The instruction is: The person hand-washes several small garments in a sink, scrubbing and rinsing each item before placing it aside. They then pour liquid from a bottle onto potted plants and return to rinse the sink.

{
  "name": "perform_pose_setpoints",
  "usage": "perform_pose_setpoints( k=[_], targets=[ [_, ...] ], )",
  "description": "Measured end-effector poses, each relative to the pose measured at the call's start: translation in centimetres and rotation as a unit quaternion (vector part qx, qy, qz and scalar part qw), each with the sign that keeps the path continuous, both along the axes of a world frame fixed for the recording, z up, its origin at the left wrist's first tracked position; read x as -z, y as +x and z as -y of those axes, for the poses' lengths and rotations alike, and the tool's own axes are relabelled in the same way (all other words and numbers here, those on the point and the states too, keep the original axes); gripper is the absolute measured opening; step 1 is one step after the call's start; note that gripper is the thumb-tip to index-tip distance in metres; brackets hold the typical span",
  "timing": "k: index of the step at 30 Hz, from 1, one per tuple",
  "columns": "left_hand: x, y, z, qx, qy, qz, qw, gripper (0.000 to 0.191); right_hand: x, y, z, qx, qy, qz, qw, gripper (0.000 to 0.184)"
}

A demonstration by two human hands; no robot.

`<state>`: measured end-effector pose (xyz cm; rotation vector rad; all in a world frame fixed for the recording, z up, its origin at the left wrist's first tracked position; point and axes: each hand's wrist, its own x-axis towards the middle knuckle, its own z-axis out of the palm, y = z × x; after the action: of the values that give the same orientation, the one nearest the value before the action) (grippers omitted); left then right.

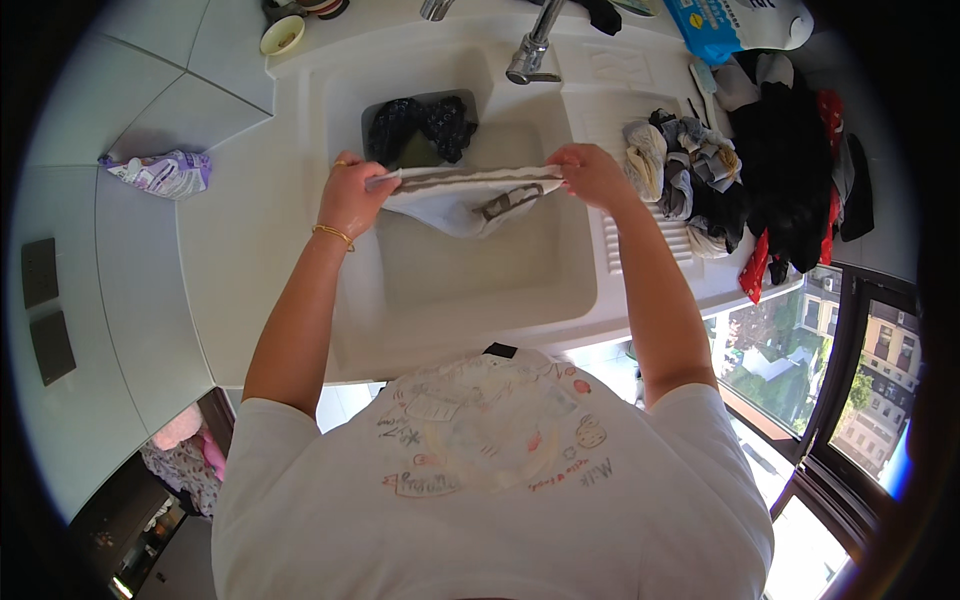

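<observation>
Both my hands hold a white cloth garment (450, 206) with grey-brown bands, stretched sideways over a white laundry sink (581, 262). My left hand (351, 193) grips its left end, and a gold bracelet (334, 235) circles that wrist. At the other end, my right hand (592, 176) pinches the banded edge between thumb and fingers. The lower part of the garment sags between the hands. Behind it, a dark patterned cloth (446, 126) lies in the deeper back part of the sink, its lower side partly hidden.
A chrome faucet (529, 60) overhangs the sink's back. On the ribbed washboard at right lie several bunched socks (679, 161), beside a black garment (784, 172) and a brush (703, 82). A blue-and-white detergent bag (724, 26) stands behind. A purple packet (166, 172) lies at left, and a small bowl (283, 35) at back left.
</observation>
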<state>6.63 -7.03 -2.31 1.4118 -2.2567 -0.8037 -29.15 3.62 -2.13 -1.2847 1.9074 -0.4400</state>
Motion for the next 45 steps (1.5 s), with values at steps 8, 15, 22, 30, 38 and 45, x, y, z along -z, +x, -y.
perform_pose_setpoints(
  k=[8, 15, 22, 30, 38, 45],
  targets=[
    [-4.3, 0.7, -1.6, -0.011, 0.297, -0.170, 0.940, 0.032, -7.7, -1.4, -1.2, -0.051, 0.051, 0.037, 0.997, 0.026],
    [-4.6, -0.5, -3.4, -0.129, 0.463, -0.364, 0.797, 0.026, -7.4, -1.8, 1.2, 0.115, 0.108, 0.185, 0.970, 0.025],
    [6.8, -1.1, -2.7, -0.166, 0.159, -0.144, 0.963, 0.023, 2.5, 1.0, 3.7, 0.229, -0.089, 0.341, 0.907, 0.040],
    [12.6, -3.5, -6.7, 0.099, 0.020, 0.019, 0.995, 0.029, 16.4, 6.2, -5.1, 0.143, 0.025, -0.040, 0.989, 0.048],
    [13.3, -6.6, -4.6, 0.075, 0.131, 0.230, 0.961, 0.067, 23.4, 6.3, -7.8, 0.323, 0.103, 0.151, 0.929, 0.039],
    [14.1, -3.0, -6.5, -0.010, 0.184, 0.247, 0.951, 0.075, 21.1, 7.1, -8.0, 0.402, 0.121, 0.227, 0.879, 0.028]
  ],
)
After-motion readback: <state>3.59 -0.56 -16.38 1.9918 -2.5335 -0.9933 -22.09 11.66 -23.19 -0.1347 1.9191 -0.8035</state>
